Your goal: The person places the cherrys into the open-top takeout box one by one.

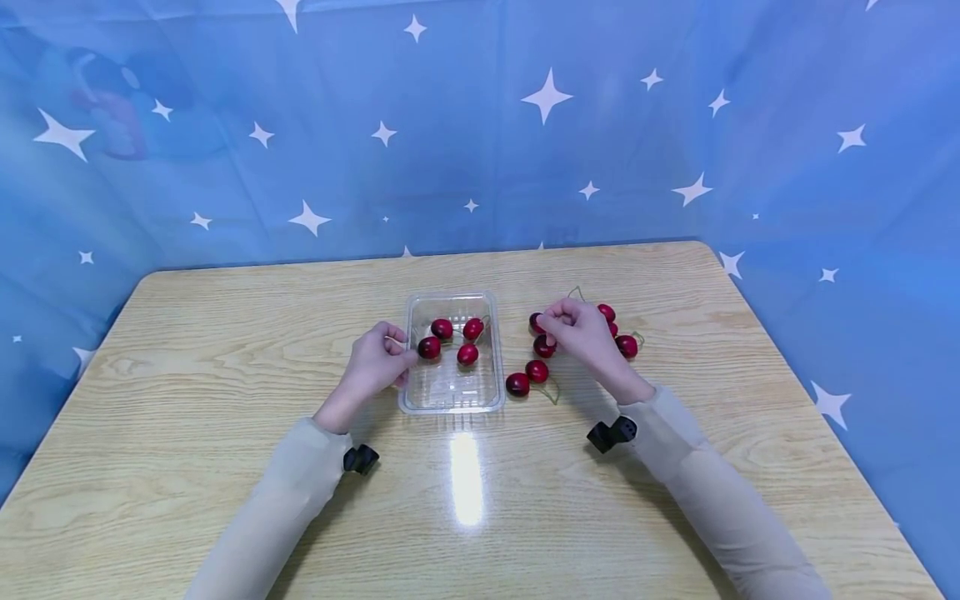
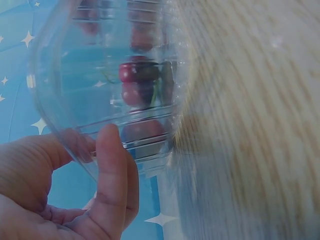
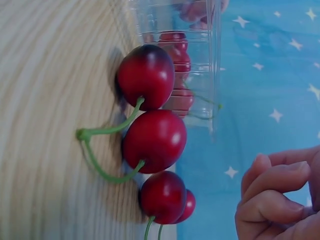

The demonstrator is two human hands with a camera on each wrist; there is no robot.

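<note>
The left hand (image 1: 378, 358) pinches the left rim of the tray (image 1: 453, 396) between thumb and fingers. The right hand (image 1: 585, 333) is positioned over the loose cherries (image 1: 537, 371), fingers bent; whether a stem is pinched cannot be determined. Four cherries lie inside the tray. The loose cherries lie right of it, two joined by a green stem just beside its wall. Tray and cherries rest on the table (image 1: 187, 350).

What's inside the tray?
Four cherries sit in the tray, some with stems showing. The tray floor directly under them is covered, and the left hand hides part of the near-side rim it grips.
</note>
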